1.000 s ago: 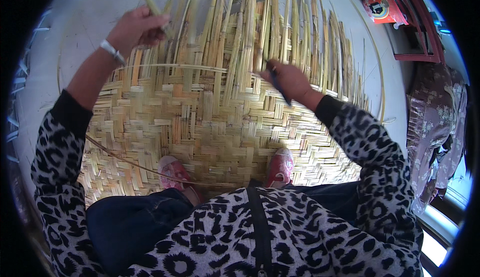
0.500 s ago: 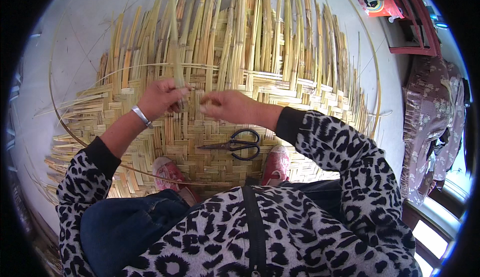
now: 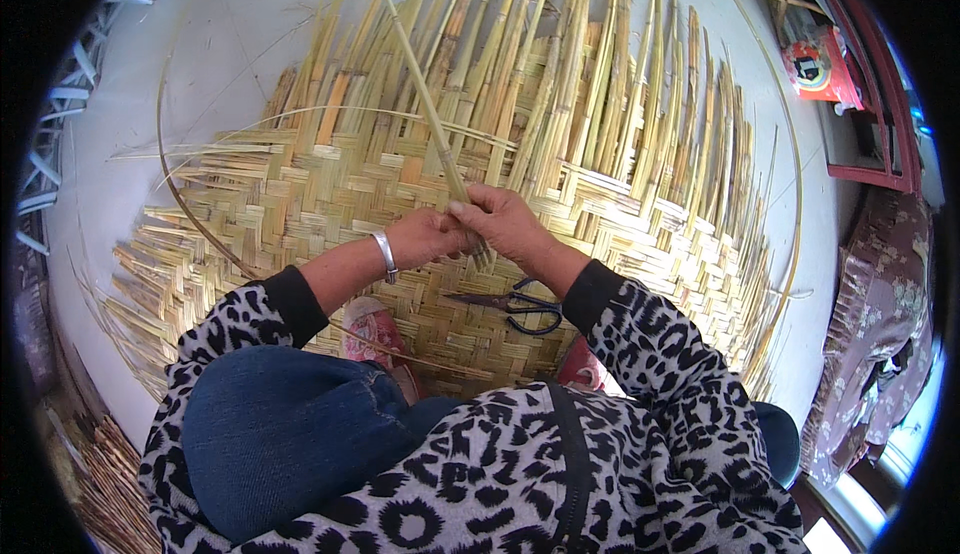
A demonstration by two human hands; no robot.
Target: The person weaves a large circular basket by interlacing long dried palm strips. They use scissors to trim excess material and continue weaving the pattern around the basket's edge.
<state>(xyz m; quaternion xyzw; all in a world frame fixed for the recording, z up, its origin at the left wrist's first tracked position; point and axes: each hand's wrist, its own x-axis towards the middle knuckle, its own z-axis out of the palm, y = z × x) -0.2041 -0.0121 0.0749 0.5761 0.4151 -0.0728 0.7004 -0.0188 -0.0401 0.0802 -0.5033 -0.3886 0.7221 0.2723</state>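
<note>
Your hands have come together since half a second ago: back then they were a bit apart with a blurry strip up in the left one, and now the right hand is right up against the left hand. Both are closed down on the cane strip, your right thumb pressed on it and your left fingers curled in beside its lower end. That strip sits low in your grip: a short, splintery-looking end sticks out just below your fingers, while the long part slants up and left, out past the top of the view. It passes over the woven mat, whose loose upright canes fan out beyond your hands. Your scissors are lying on the mat near your right wrist, blades pointing left, between your red shoes. As for containers, you've got a red printed packet off to the right by the dark red frame; can't tell what's inside it. Below that hangs a flowered cloth with a fringed edge.
</note>
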